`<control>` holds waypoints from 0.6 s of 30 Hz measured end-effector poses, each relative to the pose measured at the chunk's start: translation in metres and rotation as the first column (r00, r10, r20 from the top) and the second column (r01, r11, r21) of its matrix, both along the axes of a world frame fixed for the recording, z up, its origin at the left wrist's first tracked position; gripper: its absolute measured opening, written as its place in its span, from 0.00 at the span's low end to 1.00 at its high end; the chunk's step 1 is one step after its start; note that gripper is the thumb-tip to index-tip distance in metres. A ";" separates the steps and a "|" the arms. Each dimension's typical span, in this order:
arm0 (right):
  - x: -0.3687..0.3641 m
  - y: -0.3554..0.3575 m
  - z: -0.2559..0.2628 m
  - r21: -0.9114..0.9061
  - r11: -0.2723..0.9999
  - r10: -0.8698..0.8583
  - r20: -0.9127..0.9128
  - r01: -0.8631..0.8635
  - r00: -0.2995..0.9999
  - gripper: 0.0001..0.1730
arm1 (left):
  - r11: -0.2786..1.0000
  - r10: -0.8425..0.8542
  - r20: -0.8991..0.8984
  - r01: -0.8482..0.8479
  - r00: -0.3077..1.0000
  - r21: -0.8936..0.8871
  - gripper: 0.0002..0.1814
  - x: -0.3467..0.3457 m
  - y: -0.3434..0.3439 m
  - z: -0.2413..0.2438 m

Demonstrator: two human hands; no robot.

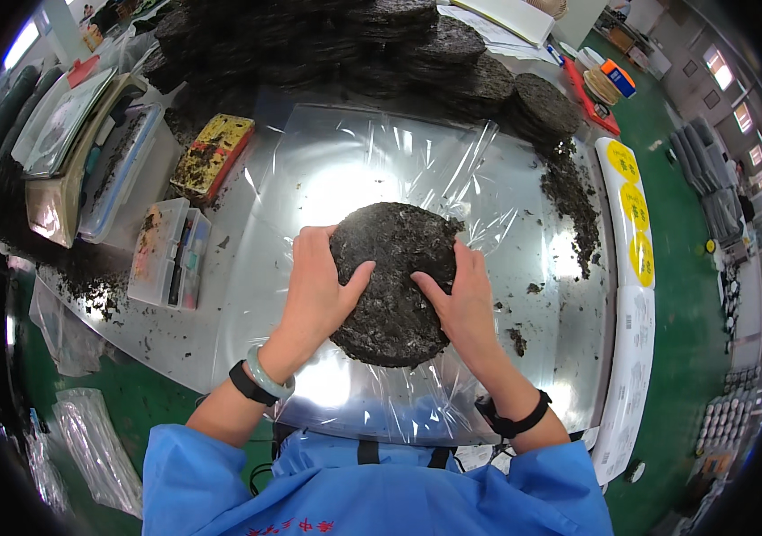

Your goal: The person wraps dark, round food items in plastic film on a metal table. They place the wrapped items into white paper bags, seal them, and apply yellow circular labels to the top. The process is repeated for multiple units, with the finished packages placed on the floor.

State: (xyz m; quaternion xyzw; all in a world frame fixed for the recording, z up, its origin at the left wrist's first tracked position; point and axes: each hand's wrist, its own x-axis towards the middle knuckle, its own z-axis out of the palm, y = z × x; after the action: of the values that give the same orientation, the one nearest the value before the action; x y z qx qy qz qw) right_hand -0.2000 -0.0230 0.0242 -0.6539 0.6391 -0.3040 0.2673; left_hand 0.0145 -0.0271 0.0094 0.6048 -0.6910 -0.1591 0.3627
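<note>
A thick round cake of dried dark seaweed (pixel 394 301), its edge ragged, lies in the middle of a clear plastic film (pixel 267 221) spread over the metal table (pixel 575 362). My left hand (pixel 320 281) grips its left edge, thumb on top and fingers at the rim. On the opposite side, my right hand (pixel 461 295) holds the right edge the same way. The fingertips of both hands are partly hidden by the cake. Tall stacks of similar dark round cakes (pixel 448 53) stand at the back of the table.
Left stand a yellow and red box (pixel 213 154), a small clear plastic case (pixel 163 254) and a larger plastic bin (pixel 133 174). Dark crumbs (pixel 572 194) lie at the right, beside a row of white packages with yellow labels (pixel 630 208). A red tray (pixel 588 100) is at the back right.
</note>
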 end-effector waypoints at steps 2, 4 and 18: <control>0.004 0.002 0.005 -0.123 0.992 -0.017 -0.088 0.006 0.996 0.41 | 1.000 0.021 -0.124 -0.024 0.992 -0.018 0.34 -0.003 0.002 0.004; 0.008 0.004 0.010 -0.425 0.904 -0.076 -0.256 -0.042 0.964 0.36 | 1.000 0.004 -0.199 -0.001 0.980 0.013 0.32 -0.003 0.003 0.009; 0.015 -0.023 0.001 -0.165 0.705 0.551 -0.485 -0.690 0.679 0.40 | 0.995 -0.079 0.130 0.086 0.988 -0.045 0.31 -0.002 -0.010 -0.005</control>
State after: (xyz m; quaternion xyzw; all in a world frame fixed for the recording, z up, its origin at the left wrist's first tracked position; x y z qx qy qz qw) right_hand -0.1850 -0.0461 0.0247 -0.9165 0.3531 -0.1566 0.1038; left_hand 0.0130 -0.0368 0.0039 0.5753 -0.7410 -0.1176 0.3257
